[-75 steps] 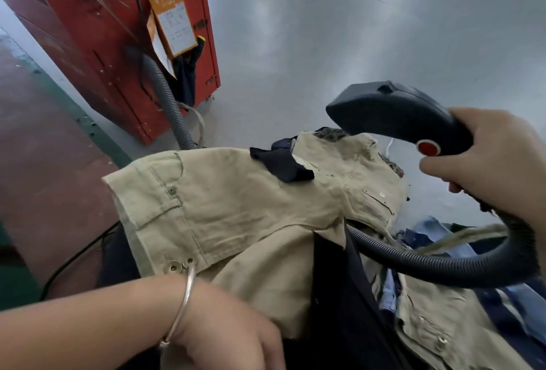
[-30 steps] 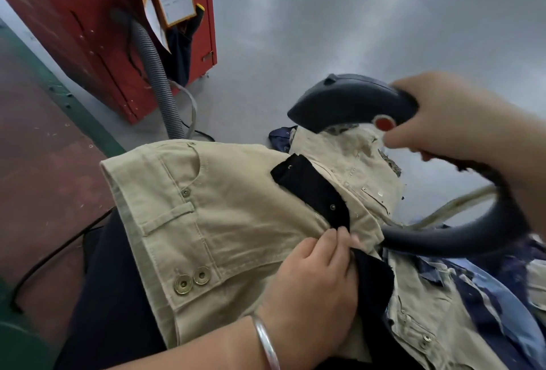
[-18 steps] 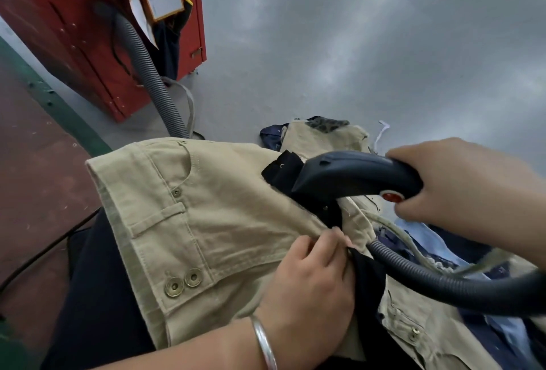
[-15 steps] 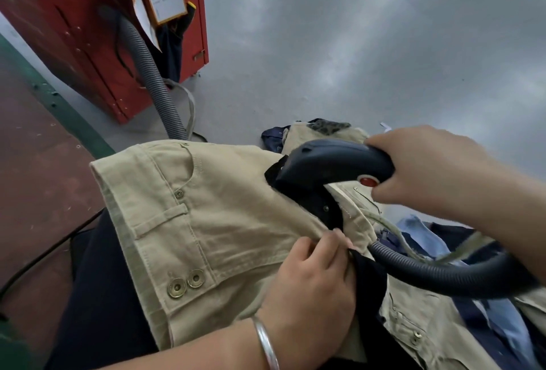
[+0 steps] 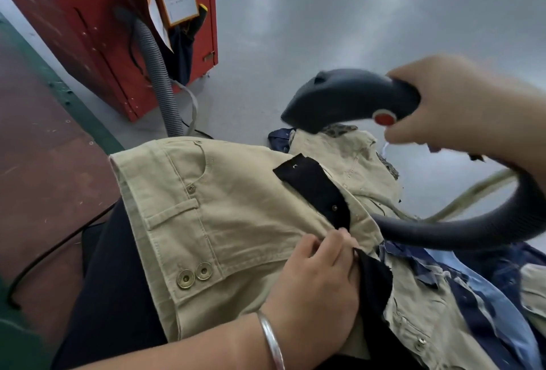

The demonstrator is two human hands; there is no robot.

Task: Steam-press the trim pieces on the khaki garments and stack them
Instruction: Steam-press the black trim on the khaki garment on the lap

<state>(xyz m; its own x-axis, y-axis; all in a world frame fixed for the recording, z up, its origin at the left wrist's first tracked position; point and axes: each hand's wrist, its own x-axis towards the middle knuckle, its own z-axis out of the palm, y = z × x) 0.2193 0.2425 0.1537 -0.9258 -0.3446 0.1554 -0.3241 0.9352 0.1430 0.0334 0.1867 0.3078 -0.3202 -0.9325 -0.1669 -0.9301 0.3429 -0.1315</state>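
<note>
My left hand (image 5: pixel 316 284) pins the khaki garment (image 5: pixel 236 222) flat, fingers straight (trim piece (image 5: pixel 313 189) exposed); right hand (image 5: pixel 461 109) grip wraps the steamer (image 5: pixel 348 100), raised clear.

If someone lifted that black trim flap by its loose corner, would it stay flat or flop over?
Probably flop: the black trim flap looks like thin cloth, and its far corner already lies off the khaki garment. It likely weighs very little. The left hand pins its near end, fingers on the seam, so it may pivot there rather than slide.
</note>
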